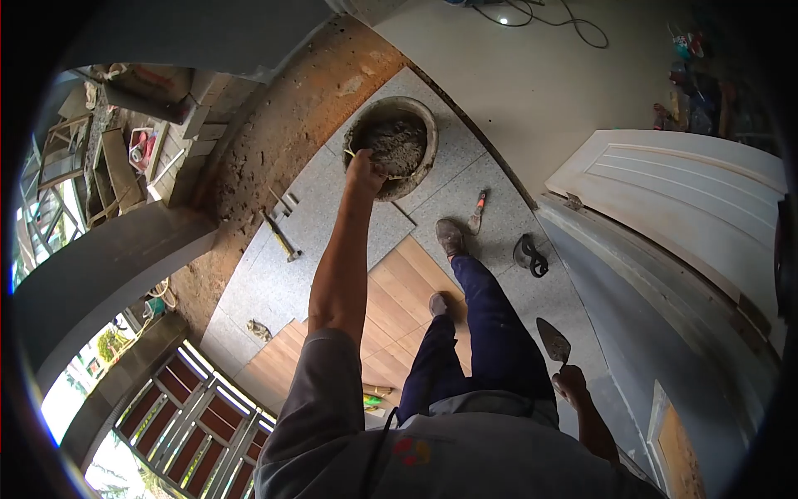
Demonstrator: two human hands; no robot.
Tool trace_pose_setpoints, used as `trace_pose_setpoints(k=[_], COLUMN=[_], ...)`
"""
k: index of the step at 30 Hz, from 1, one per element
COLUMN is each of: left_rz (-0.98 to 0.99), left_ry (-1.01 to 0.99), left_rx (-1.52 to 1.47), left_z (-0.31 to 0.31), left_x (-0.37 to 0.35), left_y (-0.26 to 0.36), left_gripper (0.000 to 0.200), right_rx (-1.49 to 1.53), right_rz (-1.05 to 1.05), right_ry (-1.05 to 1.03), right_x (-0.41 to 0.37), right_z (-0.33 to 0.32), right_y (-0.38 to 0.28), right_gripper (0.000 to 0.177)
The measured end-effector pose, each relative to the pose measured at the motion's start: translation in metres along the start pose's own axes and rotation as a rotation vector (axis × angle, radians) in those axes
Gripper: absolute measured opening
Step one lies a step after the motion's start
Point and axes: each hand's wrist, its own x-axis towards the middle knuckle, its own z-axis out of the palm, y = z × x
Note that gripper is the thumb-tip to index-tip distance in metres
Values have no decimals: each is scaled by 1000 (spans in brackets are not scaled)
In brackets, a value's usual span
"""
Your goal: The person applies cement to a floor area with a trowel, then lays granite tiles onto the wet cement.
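My left hand (pixel 364 173) is closed at the near left rim of a round bucket (pixel 431 137), around what looks like its thin handle. Grey wet mortar (pixel 397 145) lies inside the bucket, which is over the grey tiles. At the lower right, my right hand (pixel 570 383) is wrapped round the handle of a pointed trowel (pixel 553 339), its blade directed forward and away from my body.
A hammer (pixel 280 236) and a scraper (pixel 478 211) lie on the grey tiles (pixel 449 179). A black suction cup tool (pixel 530 255) is right of my feet. Wood-look tiles (pixel 399 291) lie beneath me. A white door (pixel 665 170) is at the right.
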Motion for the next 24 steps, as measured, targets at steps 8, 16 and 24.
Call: trace_pose_setpoints(k=[8, 16, 24], left_rz=[-37, -52, 11], left_ry=[79, 142, 36], left_rx=[-43, 1, 95], left_z=[-38, -87, -76], left_x=[69, 79, 52], left_y=[52, 28, 28], left_gripper=[33, 34, 27], right_rx=[298, 292, 221], right_rz=[104, -97, -134], right_ry=[90, 277, 391], right_x=[-2, 6, 6], right_z=[-64, -178, -232], right_y=[-74, -172, -220], right_gripper=[22, 22, 19])
